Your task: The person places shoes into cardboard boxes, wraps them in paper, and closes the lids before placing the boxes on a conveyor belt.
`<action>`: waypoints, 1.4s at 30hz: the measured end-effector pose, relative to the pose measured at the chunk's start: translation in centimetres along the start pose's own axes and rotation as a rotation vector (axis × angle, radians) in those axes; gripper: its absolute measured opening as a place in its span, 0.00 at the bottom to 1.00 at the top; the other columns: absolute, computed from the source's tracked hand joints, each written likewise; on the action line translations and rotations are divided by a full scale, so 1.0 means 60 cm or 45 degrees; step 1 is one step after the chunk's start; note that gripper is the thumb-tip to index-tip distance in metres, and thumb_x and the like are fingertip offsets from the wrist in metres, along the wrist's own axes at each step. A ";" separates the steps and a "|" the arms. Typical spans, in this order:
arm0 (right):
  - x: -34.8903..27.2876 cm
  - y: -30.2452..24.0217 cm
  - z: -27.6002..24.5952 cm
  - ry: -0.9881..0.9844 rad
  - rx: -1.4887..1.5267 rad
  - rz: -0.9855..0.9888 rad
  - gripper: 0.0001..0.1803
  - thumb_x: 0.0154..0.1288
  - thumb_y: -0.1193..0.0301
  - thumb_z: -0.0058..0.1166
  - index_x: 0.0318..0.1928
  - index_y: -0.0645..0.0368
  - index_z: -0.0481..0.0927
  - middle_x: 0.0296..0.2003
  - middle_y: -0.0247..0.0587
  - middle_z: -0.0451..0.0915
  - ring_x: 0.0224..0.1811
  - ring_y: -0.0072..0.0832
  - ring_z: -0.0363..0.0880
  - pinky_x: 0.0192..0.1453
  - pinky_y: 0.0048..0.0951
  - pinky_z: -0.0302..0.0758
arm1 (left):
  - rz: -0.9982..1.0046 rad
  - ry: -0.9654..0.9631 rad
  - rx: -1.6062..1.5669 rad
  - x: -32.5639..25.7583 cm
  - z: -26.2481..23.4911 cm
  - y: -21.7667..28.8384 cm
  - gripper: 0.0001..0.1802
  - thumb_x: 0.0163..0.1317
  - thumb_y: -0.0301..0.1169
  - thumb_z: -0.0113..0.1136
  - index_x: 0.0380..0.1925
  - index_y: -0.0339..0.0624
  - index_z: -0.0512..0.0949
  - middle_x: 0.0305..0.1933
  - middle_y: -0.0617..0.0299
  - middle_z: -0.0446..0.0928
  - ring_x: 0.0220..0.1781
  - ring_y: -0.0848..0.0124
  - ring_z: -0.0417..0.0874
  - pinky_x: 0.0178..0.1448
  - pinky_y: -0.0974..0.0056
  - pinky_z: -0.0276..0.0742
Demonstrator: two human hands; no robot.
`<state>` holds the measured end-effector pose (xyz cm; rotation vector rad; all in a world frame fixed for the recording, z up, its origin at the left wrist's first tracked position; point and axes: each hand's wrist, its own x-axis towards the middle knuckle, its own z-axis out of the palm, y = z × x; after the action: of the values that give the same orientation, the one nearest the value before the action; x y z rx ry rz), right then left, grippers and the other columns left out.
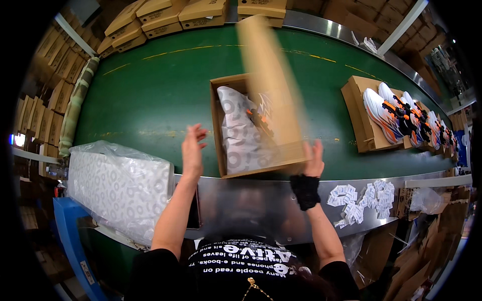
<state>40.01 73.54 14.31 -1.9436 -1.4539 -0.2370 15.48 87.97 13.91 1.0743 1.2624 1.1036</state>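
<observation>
In front of me on the green belt stands a cardboard shoebox [217, 130], its lid [273, 70] raised on the right side and smeared by motion. Patterned tissue paper [238, 143] lies inside, partly covering a shoe [255, 118] with orange laces; the lid hides the rest. My left hand [193, 150] is held just left of the box, apart from it, fingers spread and holding nothing. At the box's near right corner is my right hand [314, 159], with a black wrist wrap [305, 191]. Its fingers point up beside the lid's lower edge, apart; whether they touch the cardboard is unclear.
On the right, open boxes [364, 125] carry several white and orange shoes [391, 115]. Small white packets [369, 198] are heaped on the metal ledge [251, 200]. A plastic-covered stack of patterned paper [118, 180] sits at left. Closed shoeboxes [201, 15] line the far side.
</observation>
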 end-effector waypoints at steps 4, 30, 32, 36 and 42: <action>-0.052 0.011 0.083 -0.162 -0.375 -0.387 0.32 0.49 0.83 0.42 0.53 0.36 0.68 0.59 0.44 0.58 0.58 0.48 0.56 0.48 0.45 0.59 | -0.220 -0.050 0.144 -0.002 -0.007 -0.027 0.35 0.63 0.55 0.31 0.50 0.32 0.66 0.45 0.47 0.72 0.49 0.59 0.70 0.51 0.59 0.64; 0.105 -0.083 -0.067 -0.331 0.314 -0.300 0.27 0.53 0.60 0.55 0.51 0.59 0.69 0.53 0.52 0.66 0.55 0.43 0.65 0.59 0.35 0.60 | -0.417 -0.862 -0.031 -0.188 -0.051 -0.011 0.44 0.43 0.48 0.60 0.58 0.37 0.57 0.53 0.55 0.67 0.53 0.67 0.69 0.51 0.64 0.70; 0.125 -0.070 0.001 -0.460 0.180 -0.182 0.30 0.55 0.53 0.51 0.51 0.61 0.68 0.52 0.53 0.67 0.55 0.42 0.65 0.57 0.34 0.62 | -0.482 -1.017 -0.009 -0.223 -0.061 -0.027 0.44 0.46 0.46 0.56 0.61 0.38 0.54 0.61 0.54 0.60 0.61 0.66 0.61 0.62 0.65 0.55; 0.142 -0.096 0.040 -1.256 0.270 0.109 0.40 0.46 0.40 0.47 0.47 0.64 0.73 0.47 0.53 0.72 0.51 0.41 0.70 0.54 0.33 0.66 | -0.736 -0.891 -0.147 -0.251 -0.069 -0.058 0.40 0.46 0.50 0.56 0.57 0.37 0.61 0.58 0.56 0.63 0.58 0.68 0.64 0.58 0.65 0.61; 0.122 -0.101 0.066 -1.291 0.138 0.141 0.38 0.48 0.39 0.44 0.46 0.61 0.75 0.46 0.52 0.73 0.51 0.39 0.71 0.56 0.34 0.64 | -0.844 -0.757 -0.339 -0.285 -0.072 -0.080 0.31 0.51 0.45 0.54 0.52 0.38 0.65 0.49 0.57 0.70 0.48 0.68 0.73 0.49 0.67 0.70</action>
<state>36.21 82.48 17.68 -2.1275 -1.8625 0.9943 11.25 70.34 11.78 0.6291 0.8537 0.3803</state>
